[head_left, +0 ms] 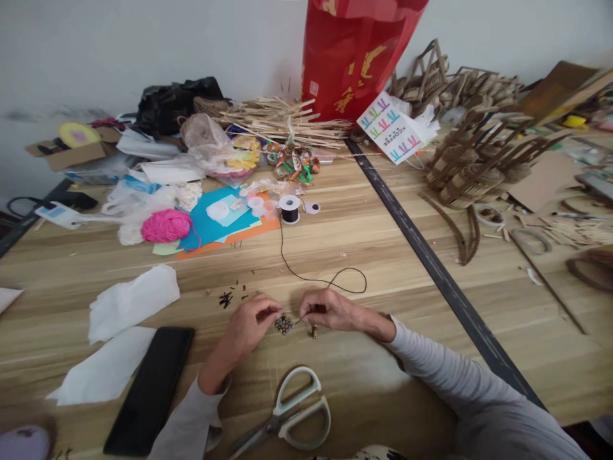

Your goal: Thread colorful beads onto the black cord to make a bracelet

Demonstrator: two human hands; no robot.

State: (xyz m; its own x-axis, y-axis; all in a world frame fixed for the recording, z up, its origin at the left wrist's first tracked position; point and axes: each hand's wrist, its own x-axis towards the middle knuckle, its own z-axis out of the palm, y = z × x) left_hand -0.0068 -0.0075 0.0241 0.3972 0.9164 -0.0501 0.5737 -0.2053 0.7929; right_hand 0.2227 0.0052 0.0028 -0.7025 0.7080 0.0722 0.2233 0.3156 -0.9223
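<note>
right hand (pixel 318 310): pinched on black cord (pixel 311 280) | left hand (pixel 249 322): half-curled, hold unclear | loose beads (pixel 284 324) remain; few set apart, threading unclear

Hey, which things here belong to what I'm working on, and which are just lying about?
Likely part of the job:
beads, beside your left hand
black cord, apparently in your right hand
white spool
scissors, perhaps

Seemingly just lying about:
pink yarn
red bag
flat black object
woven baskets

Soft, dim light leaves faint glare on the tabletop (pixel 393 393); edges look stretched
</note>
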